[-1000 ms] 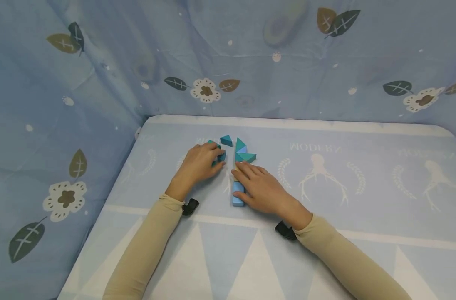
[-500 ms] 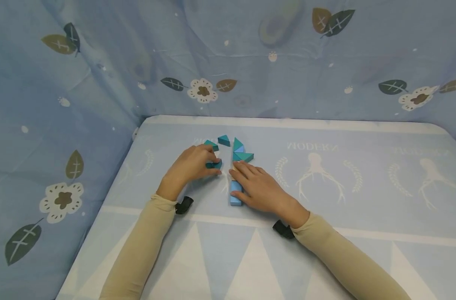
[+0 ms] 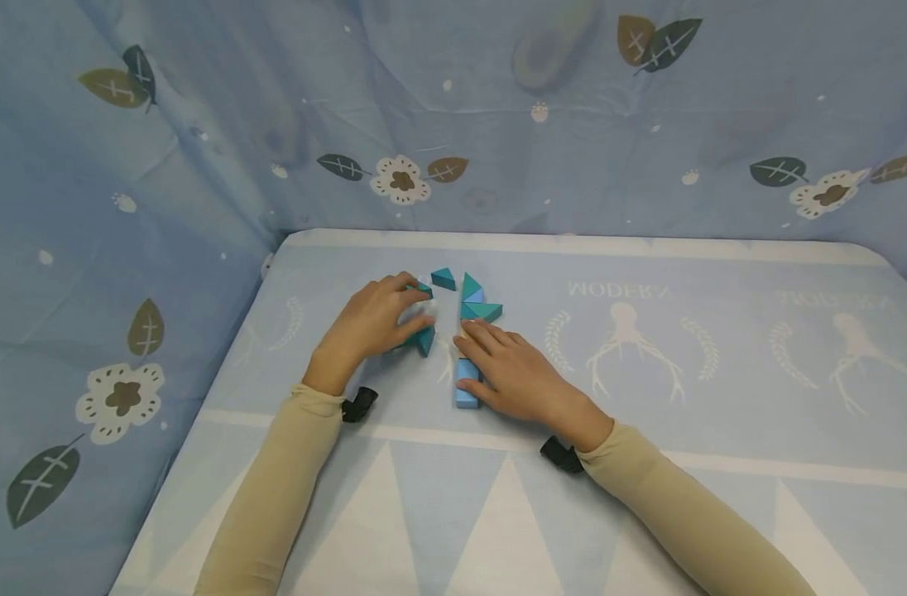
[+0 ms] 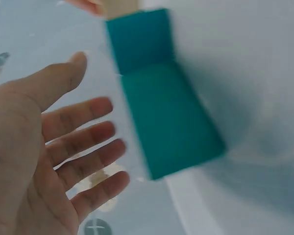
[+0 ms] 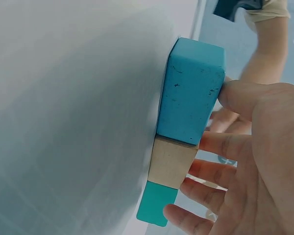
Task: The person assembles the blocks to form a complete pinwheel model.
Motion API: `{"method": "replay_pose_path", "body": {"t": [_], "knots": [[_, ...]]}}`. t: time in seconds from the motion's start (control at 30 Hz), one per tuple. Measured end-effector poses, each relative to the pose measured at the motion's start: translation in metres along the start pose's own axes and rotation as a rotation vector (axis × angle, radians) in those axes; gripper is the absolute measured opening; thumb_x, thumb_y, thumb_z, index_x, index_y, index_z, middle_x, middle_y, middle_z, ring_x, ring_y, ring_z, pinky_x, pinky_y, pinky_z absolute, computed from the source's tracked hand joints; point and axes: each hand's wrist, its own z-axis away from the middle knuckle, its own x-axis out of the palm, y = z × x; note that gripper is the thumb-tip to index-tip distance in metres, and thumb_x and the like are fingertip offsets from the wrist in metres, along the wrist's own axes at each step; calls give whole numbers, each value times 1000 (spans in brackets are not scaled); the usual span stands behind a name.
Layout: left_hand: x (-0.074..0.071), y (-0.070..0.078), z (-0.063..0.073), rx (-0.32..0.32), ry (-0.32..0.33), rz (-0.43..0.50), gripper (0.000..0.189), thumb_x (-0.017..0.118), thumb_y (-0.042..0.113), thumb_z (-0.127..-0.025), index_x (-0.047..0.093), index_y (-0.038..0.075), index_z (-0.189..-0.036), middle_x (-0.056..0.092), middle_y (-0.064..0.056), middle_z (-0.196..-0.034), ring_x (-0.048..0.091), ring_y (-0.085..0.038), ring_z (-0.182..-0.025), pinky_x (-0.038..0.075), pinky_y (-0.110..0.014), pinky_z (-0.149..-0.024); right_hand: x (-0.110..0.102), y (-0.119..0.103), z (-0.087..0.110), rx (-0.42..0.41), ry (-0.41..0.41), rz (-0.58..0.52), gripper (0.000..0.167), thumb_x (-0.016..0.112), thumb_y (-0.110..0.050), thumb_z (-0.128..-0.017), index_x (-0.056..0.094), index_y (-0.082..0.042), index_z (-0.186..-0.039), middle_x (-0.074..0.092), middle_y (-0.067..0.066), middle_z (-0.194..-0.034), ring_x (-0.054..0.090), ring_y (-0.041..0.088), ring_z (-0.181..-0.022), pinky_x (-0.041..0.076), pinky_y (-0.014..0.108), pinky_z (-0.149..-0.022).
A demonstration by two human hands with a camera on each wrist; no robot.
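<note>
My left hand (image 3: 375, 319) hovers with loosely bent, spread fingers over teal blocks (image 3: 425, 341) on the table, partly hiding them. In the left wrist view, its fingers stand apart beside a blurred teal block (image 4: 169, 117). My right hand (image 3: 516, 372) lies along a row of blocks. Its thumb touches a blue block (image 5: 193, 90), and its fingers rest along a bare wooden block (image 5: 171, 161) and a teal block (image 5: 157, 203). At the row's far end, teal triangular blocks (image 3: 485, 312) and a small blue triangle (image 3: 474, 296) lie together.
A loose teal triangular block (image 3: 443, 279) lies left of the row's far end. The table (image 3: 684, 430) has a printed pale blue and white cover. A blue patterned curtain (image 3: 439, 124) stands behind it and on the left. Black wrist devices (image 3: 360, 405) sit at both wrists.
My left hand has moved left and its thumb and fingers have spread apart. The teal blocks beneath it have shifted and turned. My right hand stays on the row.
</note>
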Motion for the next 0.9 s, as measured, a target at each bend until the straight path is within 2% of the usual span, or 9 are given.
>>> {"method": "replay_pose_path", "body": {"t": [0.13, 0.3, 0.57, 0.9], "knots": [[9, -9, -2, -26, -8, -80, 59, 59, 45, -96, 54, 6, -140, 43, -14, -151, 51, -36, -130, 43, -51, -106, 0, 0, -1, -3, 0, -3, 62, 53, -44, -99, 44, -6, -147, 35, 15, -156, 33, 31, -145, 38, 50, -111], [15, -16, -3, -74, -51, -86, 67, 54, 50, -97, 44, 6, -147, 37, -12, -156, 45, -38, -136, 39, -52, -109, 0, 0, -2, -10, 0, 8, 62, 54, -44, -99, 44, -6, -147, 35, 16, -156, 33, 31, -145, 39, 50, -110], [12, -14, -5, -103, -55, -166, 62, 51, 50, -99, 51, 6, -142, 46, -14, -150, 50, -37, -131, 42, -53, -106, -1, 1, -1, -1, -4, -6, 62, 53, -44, -99, 43, -6, -147, 35, 15, -156, 32, 31, -145, 38, 50, -110], [8, -18, -2, -138, -57, -133, 55, 53, 44, -99, 56, 5, -138, 52, -15, -144, 55, -36, -126, 42, -55, -105, 0, 1, -1, -5, 3, -10, 61, 54, -43, -99, 44, -6, -147, 36, 15, -156, 33, 31, -145, 40, 50, -109]]}}
